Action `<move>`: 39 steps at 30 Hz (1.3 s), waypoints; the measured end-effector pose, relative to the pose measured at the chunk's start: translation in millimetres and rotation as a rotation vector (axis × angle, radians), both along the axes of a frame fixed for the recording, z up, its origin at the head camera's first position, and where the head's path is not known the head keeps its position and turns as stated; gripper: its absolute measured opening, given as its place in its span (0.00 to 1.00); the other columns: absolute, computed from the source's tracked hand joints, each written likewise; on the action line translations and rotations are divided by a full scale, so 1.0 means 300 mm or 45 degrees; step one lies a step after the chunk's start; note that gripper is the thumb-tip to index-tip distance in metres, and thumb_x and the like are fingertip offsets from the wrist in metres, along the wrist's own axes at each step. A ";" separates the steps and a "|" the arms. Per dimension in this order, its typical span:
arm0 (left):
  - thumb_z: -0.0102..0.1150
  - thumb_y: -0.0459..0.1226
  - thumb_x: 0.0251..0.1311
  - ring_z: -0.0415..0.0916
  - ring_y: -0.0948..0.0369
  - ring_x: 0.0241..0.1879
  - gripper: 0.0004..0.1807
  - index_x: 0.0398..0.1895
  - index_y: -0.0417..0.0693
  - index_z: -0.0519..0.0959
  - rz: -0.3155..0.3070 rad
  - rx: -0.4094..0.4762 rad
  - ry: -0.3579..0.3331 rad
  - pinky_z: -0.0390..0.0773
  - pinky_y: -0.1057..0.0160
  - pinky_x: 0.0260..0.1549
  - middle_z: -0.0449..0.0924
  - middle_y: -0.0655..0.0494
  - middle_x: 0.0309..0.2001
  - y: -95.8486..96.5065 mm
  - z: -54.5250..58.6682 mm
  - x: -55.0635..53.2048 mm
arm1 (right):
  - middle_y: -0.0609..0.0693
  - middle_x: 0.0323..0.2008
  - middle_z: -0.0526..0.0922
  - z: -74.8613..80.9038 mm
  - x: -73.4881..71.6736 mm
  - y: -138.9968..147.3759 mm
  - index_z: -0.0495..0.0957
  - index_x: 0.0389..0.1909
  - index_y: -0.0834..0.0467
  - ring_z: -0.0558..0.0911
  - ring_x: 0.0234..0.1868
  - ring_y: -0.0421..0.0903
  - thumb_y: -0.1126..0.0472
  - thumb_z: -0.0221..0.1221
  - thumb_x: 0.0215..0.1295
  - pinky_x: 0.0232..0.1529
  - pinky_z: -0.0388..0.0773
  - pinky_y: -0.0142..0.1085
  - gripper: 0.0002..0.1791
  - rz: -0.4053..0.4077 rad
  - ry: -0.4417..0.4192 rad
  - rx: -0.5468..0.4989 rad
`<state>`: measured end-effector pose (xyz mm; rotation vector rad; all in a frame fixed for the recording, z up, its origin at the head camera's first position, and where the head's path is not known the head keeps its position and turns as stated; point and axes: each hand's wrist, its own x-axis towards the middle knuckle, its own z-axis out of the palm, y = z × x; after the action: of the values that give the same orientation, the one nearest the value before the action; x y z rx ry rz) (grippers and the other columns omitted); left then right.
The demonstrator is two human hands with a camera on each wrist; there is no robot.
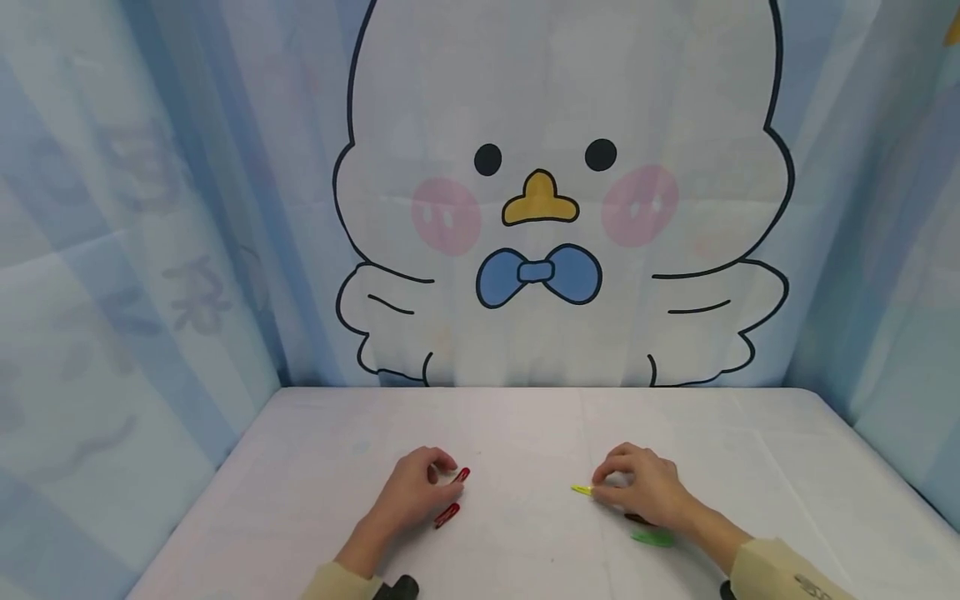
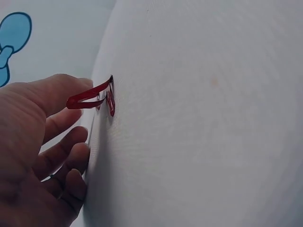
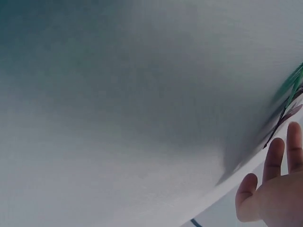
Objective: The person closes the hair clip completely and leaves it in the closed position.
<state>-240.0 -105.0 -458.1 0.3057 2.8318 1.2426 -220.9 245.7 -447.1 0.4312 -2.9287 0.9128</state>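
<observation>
My left hand (image 1: pixel 420 485) is low over the table, thumb and forefinger apart around a red snap hair clip (image 1: pixel 464 473). A second red hair clip (image 1: pixel 447 516) lies nearer me, below the thumb. In the left wrist view, one red clip (image 2: pixel 87 100) overlaps the thumb tip, its narrow end at the cloth. My right hand (image 1: pixel 643 482) pinches a yellow hair clip (image 1: pixel 581 489) between thumb and forefinger, its end sticking out leftward. Beneath that hand lie a dark brown hair clip (image 1: pixel 639 519) and a green hair clip (image 1: pixel 652 538). The right wrist view shows only some fingers (image 3: pixel 273 161).
A white cloth-covered table (image 1: pixel 525 433) spans the area in front of me. Curtains surround it, the back one (image 1: pixel 555 333) printed with a cartoon bird. White cloth (image 1: pixel 517 533) lies between the two hands.
</observation>
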 end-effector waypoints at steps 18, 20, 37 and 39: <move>0.71 0.33 0.56 0.69 0.60 0.32 0.07 0.30 0.47 0.80 -0.001 -0.005 0.084 0.71 0.62 0.31 0.72 0.58 0.30 -0.016 -0.022 -0.003 | 0.45 0.50 0.79 0.084 0.002 -0.040 0.86 0.39 0.49 0.75 0.58 0.56 0.52 0.69 0.64 0.58 0.69 0.62 0.07 -0.020 0.033 -0.244; 0.70 0.33 0.56 0.69 0.61 0.31 0.06 0.30 0.47 0.80 0.010 -0.011 0.099 0.72 0.62 0.31 0.73 0.58 0.29 -0.017 -0.025 -0.004 | 0.45 0.50 0.79 0.087 0.004 -0.041 0.86 0.40 0.50 0.74 0.58 0.56 0.53 0.69 0.64 0.58 0.69 0.62 0.07 -0.025 0.037 -0.243; 0.74 0.35 0.54 0.68 0.59 0.32 0.09 0.33 0.46 0.81 -0.020 -0.009 0.042 0.71 0.61 0.31 0.72 0.57 0.31 -0.026 -0.016 -0.004 | 0.45 0.49 0.79 0.093 0.018 -0.043 0.86 0.41 0.50 0.75 0.57 0.55 0.52 0.68 0.65 0.59 0.68 0.62 0.08 -0.004 0.080 -0.308; 0.72 0.34 0.54 0.68 0.59 0.33 0.07 0.32 0.47 0.81 -0.010 -0.023 0.030 0.71 0.61 0.32 0.72 0.57 0.31 -0.025 -0.018 -0.007 | 0.45 0.49 0.79 0.094 0.018 -0.044 0.86 0.41 0.51 0.75 0.58 0.55 0.52 0.68 0.65 0.59 0.68 0.63 0.08 -0.005 0.070 -0.311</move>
<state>-242.0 -112.3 -463.6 0.3328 2.8567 1.2193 -215.5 232.4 -418.9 0.4271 -2.7207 1.2176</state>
